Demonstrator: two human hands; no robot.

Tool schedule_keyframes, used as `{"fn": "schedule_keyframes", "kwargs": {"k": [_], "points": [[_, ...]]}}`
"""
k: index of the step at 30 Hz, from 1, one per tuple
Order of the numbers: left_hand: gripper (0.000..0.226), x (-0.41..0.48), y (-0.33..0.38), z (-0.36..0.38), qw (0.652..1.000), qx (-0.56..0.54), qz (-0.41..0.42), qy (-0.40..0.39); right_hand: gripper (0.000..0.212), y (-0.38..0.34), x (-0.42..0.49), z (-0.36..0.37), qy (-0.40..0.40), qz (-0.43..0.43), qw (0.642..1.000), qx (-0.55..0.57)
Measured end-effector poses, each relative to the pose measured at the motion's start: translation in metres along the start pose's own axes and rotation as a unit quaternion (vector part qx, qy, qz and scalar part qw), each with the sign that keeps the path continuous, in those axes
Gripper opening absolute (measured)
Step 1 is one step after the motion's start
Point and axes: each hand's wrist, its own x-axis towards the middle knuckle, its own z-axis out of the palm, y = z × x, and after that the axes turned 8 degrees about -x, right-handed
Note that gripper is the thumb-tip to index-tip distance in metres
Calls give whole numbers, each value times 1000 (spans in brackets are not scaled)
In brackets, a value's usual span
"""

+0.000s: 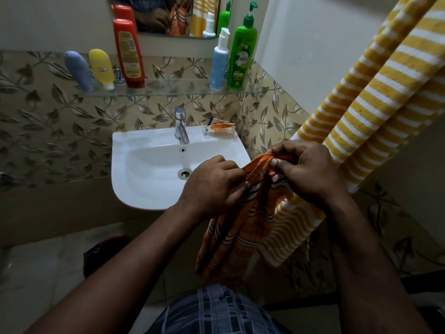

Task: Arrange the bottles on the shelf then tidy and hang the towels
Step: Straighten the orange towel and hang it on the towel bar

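A yellow striped towel (375, 92) hangs down the right wall, its folds running from the upper corner to below the hands. Left of it a white sink (144, 165) is fixed to the leaf-patterned tiles, with a chrome tap (181, 126) at its back edge. An orange towel (236, 237) with dark and pale stripes hangs bunched in front of the person, between the sink's right rim and the yellow one. Both hands have it by its top edge: the left hand (212, 186) pinches the cloth with curled fingers, and the right hand (308, 172), just beside it, grips a gathered fold between thumb and fingers. Above the sink a glass shelf (168, 92) carries five bottles, all upright or nearly so. At its right end stand a green pump bottle (242, 59) and, touching or almost touching it, a white pump bottle (219, 63). Well apart, toward the left, stand a tall red bottle (128, 54), a yellow tube (101, 67) and a blue-grey tube (78, 69), the last two leaning against the wall.
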Motion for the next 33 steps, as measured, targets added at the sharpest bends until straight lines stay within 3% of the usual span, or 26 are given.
{"fn": "schedule_keyframes", "kwargs": {"k": [5, 8, 12, 15, 18, 23, 28, 33], "points": [[32, -9, -1, -12, 992, 121, 2, 46, 15, 4, -1, 9, -10, 12, 998, -59], [26, -10, 0, -13, 990, 113, -35, 76, 14, 5, -1, 17, -9, 14, 996, -88], [19, -10, -6, -13, 983, -70, -150, 77, 15, 4, -1, 18, -17, 10, 996, -85], [7, -16, -6, -9, 930, -255, -258, 53, 14, 3, -1, 19, -6, 4, 997, -79], [4, -22, 3, -1, 896, -340, -281, 54, 15, 3, -1, 20, 3, 11, 998, -66], [21, -22, 6, 9, 917, -317, -240, 20, 17, 6, -5, 19, 8, 19, 998, -63], [27, -26, 9, 20, 987, -103, -121, 29, 19, 7, -8, 15, 22, 23, 997, -70], [32, -26, 5, 30, 987, 56, -143, 42, 18, 6, -13, 14, 21, 24, 997, -71]]}}
